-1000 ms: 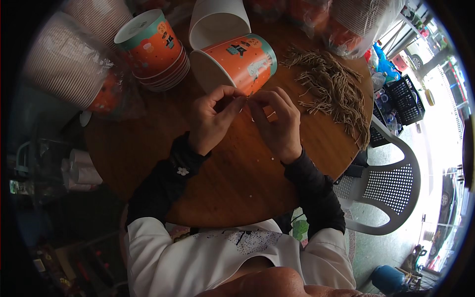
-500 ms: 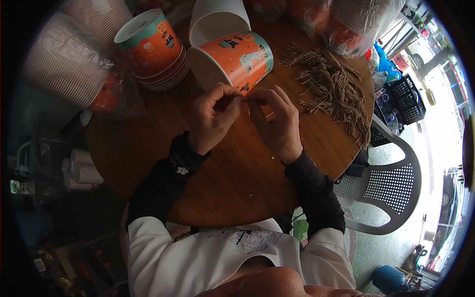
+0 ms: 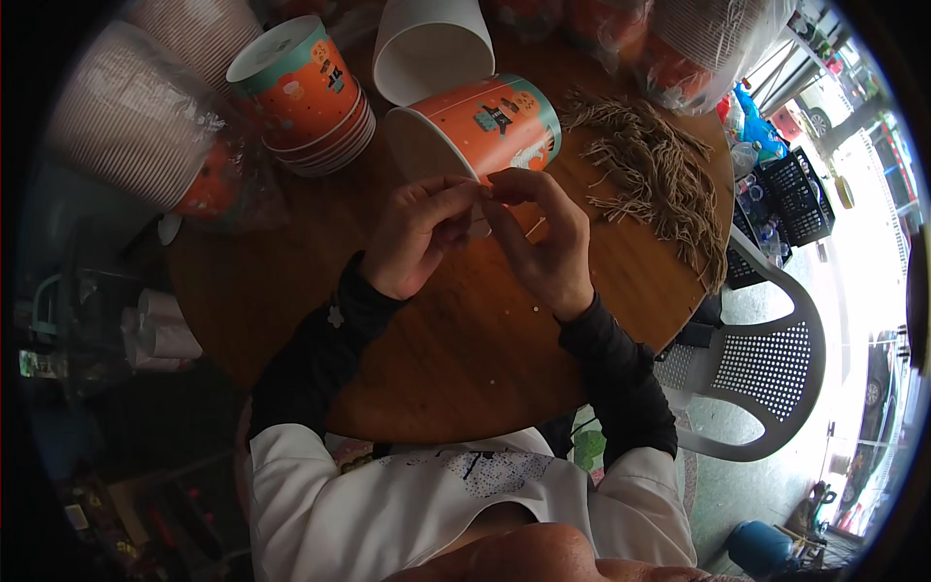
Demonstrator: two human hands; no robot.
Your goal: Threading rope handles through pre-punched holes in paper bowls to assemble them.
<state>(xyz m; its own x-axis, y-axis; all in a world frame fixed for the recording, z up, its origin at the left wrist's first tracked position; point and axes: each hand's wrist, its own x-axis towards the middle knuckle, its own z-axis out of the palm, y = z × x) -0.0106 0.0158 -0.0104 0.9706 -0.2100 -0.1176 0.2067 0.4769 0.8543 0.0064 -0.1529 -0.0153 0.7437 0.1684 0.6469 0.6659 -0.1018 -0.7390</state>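
Observation:
Over the round wooden table (image 3: 417, 369), my left hand (image 3: 422, 233) and my right hand (image 3: 551, 242) meet fingertip to fingertip. Both are closed in a pinch, and what lies between the fingers is too small to make out. Just beyond them an orange paper bucket (image 3: 495, 121) with a teal band rests on its side, its mouth facing left. Its near side is partly hidden by my fingers. Behind it another paper bucket (image 3: 436, 53) lies with its white inside showing. A tangled bundle of brown cords (image 3: 650, 160) is to the right of my right hand.
A stack of orange buckets (image 3: 301, 92) stands at the back left, beside plastic-wrapped stacks of buckets (image 3: 136, 126). More wrapped buckets (image 3: 689, 48) are at the back right. A grey plastic chair (image 3: 766, 369) and black crates (image 3: 790, 199) stand right of the table.
The orange bucket has rolled and shifted slightly to the right, showing a different part of its print. My left wrist has turned a little; both hands stay pinched together.

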